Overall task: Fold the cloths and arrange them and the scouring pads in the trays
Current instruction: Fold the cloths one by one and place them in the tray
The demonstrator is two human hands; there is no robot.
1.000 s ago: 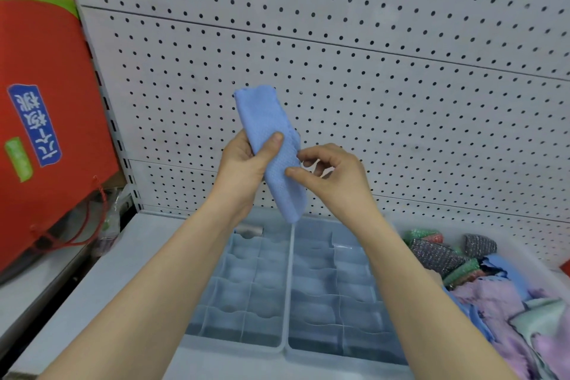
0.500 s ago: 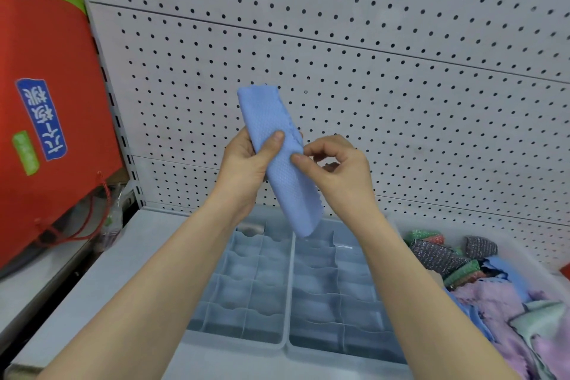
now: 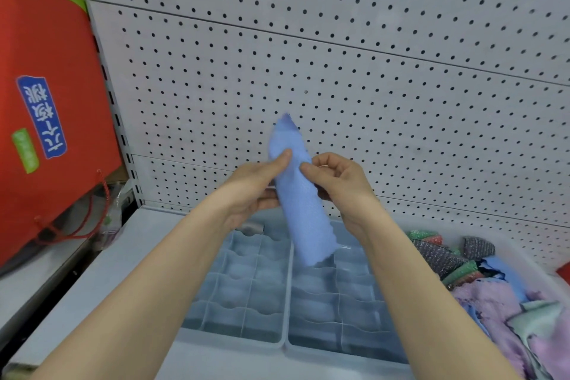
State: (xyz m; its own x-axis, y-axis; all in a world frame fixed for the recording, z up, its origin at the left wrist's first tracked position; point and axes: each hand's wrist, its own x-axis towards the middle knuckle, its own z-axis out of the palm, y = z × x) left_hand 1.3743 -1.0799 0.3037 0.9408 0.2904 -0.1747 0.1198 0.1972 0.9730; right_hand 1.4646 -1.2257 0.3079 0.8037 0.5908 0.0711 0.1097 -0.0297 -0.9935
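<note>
Folding step; blue cloth [image 3: 297, 203] (a narrow upright strip) above the far end of the trays [image 3: 285, 344], pinched mid-length by left hand [image 3: 256, 187] and right hand [image 3: 340, 183]; next, probably halving it to fit a compartment.

My left grip [image 3: 256, 185] and right grip [image 3: 339, 182] hang above the left tray [image 3: 231, 338] and right tray [image 3: 339, 348], whose compartments stand open from above. The blue cloth [image 3: 299, 194] dangles between the two grips. The pegboard wall [image 3: 339, 71] closes the back. A red bag [image 3: 46, 102] blocks the far left, and a bin [image 3: 524, 259] heaped with cloths [image 3: 493, 302] and scouring pads [image 3: 431, 253] fills the right. A bare strip of desk [image 3: 123, 271] runs left of the trays.
</note>
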